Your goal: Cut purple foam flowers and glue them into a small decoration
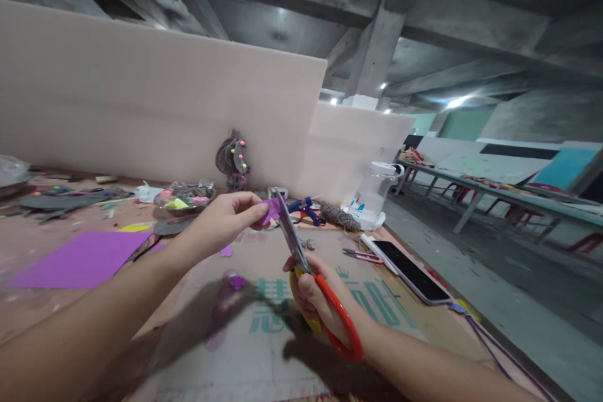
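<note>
Between the thumb and fingers of my left hand (229, 221) is a small purple flower-shaped cutout (272, 211). My right hand (320, 295) is closed round the red and yellow handles of a pair of scissors (291, 235). Its blades point up and away from me, touching or just beside the cutout's right edge; I cannot tell whether they are biting into it. Below my hands, a second purple flower (237, 282) and another small purple piece (226, 252) lie on the printed cardboard mat (207, 352).
Left lies a purple sheet (85, 259); behind it, a dish of colourful bits (183, 198). A blue glue gun (308, 210), grey yarn (339, 217) and a clear jug (374, 191) stand farther back. Small pink snips (362, 255) and a phone (412, 271) are right, near the table edge.
</note>
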The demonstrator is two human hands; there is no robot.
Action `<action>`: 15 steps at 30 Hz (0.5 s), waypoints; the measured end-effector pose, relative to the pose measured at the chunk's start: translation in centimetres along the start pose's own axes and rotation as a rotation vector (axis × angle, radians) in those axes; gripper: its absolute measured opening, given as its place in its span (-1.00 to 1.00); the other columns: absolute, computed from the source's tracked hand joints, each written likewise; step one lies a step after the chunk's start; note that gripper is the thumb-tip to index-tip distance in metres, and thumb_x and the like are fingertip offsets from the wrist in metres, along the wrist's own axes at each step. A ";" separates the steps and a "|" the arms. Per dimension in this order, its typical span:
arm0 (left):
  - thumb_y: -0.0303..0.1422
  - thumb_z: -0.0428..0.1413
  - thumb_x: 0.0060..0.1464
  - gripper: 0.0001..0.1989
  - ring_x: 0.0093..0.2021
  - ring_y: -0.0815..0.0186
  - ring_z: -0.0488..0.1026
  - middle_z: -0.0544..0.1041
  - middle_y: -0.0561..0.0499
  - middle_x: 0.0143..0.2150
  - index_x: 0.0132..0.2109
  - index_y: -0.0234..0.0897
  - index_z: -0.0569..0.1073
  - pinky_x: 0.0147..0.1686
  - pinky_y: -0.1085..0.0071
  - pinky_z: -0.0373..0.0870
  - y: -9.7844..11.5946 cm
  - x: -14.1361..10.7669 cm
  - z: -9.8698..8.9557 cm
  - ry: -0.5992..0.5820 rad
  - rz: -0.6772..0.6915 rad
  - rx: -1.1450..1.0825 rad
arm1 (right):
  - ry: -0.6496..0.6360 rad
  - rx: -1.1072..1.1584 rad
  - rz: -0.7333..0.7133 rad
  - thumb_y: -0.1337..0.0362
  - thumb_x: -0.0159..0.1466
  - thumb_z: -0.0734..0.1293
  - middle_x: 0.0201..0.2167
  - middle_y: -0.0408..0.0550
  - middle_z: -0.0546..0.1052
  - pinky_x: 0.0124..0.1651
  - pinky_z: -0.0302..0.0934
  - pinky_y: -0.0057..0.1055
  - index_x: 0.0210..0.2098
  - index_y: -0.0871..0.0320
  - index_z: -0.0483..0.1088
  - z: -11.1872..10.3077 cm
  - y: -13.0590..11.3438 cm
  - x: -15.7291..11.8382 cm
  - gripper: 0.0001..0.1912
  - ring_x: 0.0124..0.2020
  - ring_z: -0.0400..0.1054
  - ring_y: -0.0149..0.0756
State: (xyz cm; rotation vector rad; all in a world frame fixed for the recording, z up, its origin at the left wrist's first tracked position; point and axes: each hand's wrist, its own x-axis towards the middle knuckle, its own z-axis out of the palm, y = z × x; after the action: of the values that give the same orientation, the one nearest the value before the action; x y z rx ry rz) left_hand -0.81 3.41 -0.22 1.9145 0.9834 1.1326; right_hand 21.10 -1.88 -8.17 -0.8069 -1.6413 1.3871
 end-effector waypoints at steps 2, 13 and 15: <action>-0.13 0.06 0.15 -0.69 -0.36 0.32 0.43 0.49 0.05 -0.44 -0.38 -0.28 0.45 -0.32 0.42 0.32 0.1 0.0 0.1 0.002 -0.002 -0.010 | 0.006 0.011 -0.007 -0.19 0.19 0.30 -0.63 -0.36 0.10 -0.64 -0.12 -0.55 -0.13 0.14 0.24 0.2 -0.1 -0.1 -0.45 -0.67 -0.09 -0.55; -0.19 0.13 0.11 -0.75 -0.28 0.31 0.50 0.54 0.03 -0.38 -0.37 -0.29 0.40 -0.17 0.36 0.41 0.1 -0.1 1.2 0.038 -0.055 -0.195 | 0.007 0.042 -0.025 -0.18 0.19 0.30 -0.61 -0.35 0.09 -0.63 -0.14 -0.53 -0.13 0.13 0.23 0.4 0.1 -0.1 -0.47 -0.66 -0.08 -0.54; -0.22 0.14 0.09 -0.77 -0.29 0.31 0.51 0.53 0.06 -0.40 -0.39 -0.28 0.36 -0.18 0.36 0.41 0.2 -0.1 1.3 0.057 -0.064 -0.232 | -0.001 0.026 -0.024 -0.19 0.19 0.30 -0.60 -0.33 0.09 -0.62 -0.12 -0.52 -0.12 0.12 0.23 0.3 0.0 -0.2 -0.46 -0.65 -0.07 -0.52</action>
State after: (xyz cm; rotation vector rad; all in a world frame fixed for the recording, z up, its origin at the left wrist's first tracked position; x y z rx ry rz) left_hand 0.37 3.02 -0.54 1.6636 0.8942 1.2135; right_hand 20.91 -2.16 -8.23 -0.7691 -1.6253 1.3901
